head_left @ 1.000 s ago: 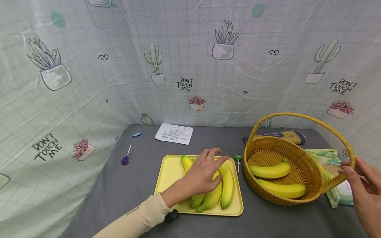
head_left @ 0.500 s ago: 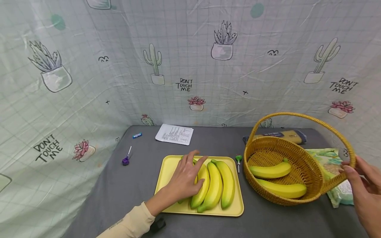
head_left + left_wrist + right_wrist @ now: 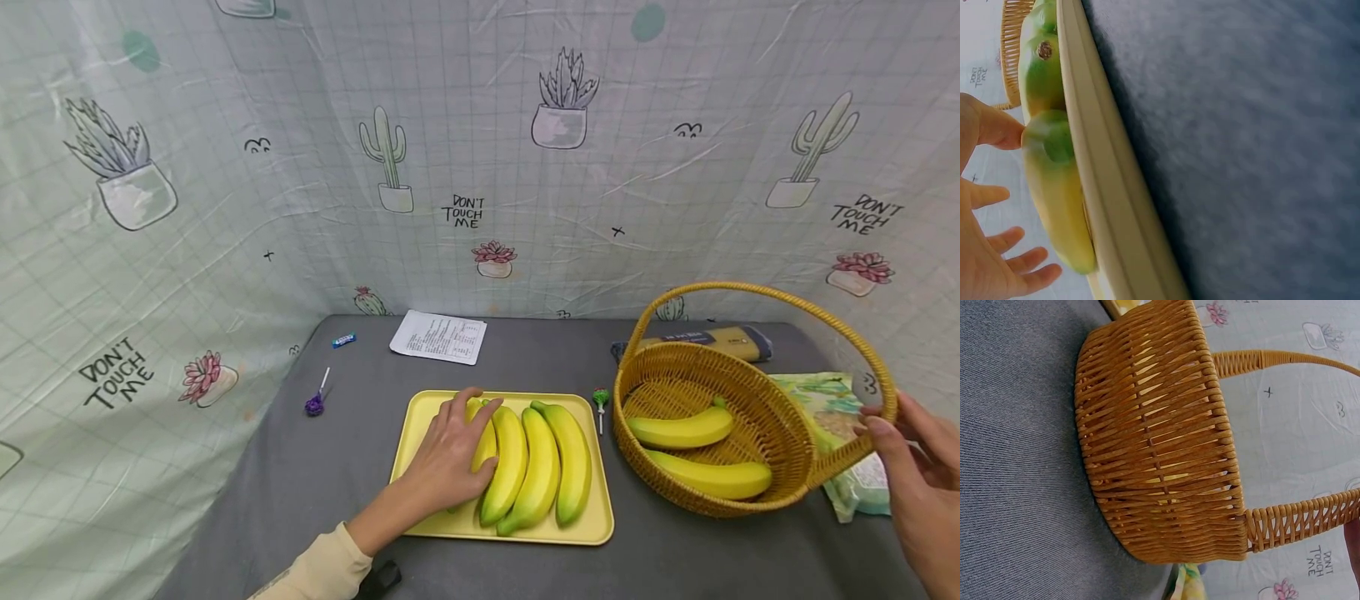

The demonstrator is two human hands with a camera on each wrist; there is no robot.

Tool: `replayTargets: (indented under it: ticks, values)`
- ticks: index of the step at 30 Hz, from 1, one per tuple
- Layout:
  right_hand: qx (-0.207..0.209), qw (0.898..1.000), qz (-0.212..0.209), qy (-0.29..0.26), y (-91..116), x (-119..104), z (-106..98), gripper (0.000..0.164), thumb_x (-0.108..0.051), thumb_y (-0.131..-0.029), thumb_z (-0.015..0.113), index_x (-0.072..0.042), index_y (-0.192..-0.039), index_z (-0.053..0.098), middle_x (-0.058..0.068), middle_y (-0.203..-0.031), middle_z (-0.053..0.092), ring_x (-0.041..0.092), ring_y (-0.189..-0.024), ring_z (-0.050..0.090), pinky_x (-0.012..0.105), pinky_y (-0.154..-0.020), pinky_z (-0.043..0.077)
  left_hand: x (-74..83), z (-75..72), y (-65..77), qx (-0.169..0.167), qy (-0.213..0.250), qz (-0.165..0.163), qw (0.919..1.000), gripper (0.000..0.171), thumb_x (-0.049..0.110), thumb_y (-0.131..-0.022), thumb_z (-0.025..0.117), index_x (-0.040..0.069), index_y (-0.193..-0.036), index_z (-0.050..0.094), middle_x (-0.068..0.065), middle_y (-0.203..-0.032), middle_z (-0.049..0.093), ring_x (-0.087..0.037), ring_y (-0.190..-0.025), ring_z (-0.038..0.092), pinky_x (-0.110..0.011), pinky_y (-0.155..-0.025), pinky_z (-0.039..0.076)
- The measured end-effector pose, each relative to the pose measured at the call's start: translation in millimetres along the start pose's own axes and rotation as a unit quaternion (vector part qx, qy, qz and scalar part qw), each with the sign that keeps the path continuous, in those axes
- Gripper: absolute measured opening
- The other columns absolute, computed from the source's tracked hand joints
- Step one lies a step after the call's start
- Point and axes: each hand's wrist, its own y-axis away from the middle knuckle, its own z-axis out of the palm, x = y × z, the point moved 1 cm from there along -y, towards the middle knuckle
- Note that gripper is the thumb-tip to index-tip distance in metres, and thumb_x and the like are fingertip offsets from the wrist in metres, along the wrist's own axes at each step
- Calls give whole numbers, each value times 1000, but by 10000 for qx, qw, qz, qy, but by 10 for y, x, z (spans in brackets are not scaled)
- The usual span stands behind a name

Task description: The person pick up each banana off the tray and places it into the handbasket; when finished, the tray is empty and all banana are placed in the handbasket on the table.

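Observation:
Several yellow bananas with greenish ends lie side by side on a yellow tray (image 3: 592,533) in the head view. Over the leftmost banana (image 3: 486,442) hovers my left hand (image 3: 450,454), thumb and fingers spread. In the left wrist view the thumb (image 3: 1000,128) overlaps a banana's green end, while the other fingers are held apart above the tray's rim. At the right, my right hand (image 3: 918,487) grips the handle of a brown wicker basket (image 3: 712,362). Inside the basket lie two bananas (image 3: 708,479). The right wrist view shows mostly the basket's woven side (image 3: 1154,437).
A green lollipop (image 3: 601,398) lies between tray and basket, a purple lollipop (image 3: 315,405) at the left. Farther back are a small blue-wrapped candy (image 3: 344,340) and a white printed packet (image 3: 438,337). Behind the basket lie a dark-blue and yellow package (image 3: 723,342) and a green bag (image 3: 862,479).
My left hand has moved left and lower, from over the middle bananas to the leftmost one, uncovering the others. The right hand and basket stay where they were.

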Motion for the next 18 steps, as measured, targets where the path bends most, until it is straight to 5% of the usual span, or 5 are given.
replayTargets:
  ticks: [18]
  values:
    - [15,9999,-85,52,13,-4,6,44,0,-107,58,-10,-150,60,-25,-113,56,-13,-97,57,4,-85,41,-209,-91,215,89,220,-236,9994,80,11,-77,72,11,-155,52,-20,-149,41,-37,-106,57,-44,-78,52]
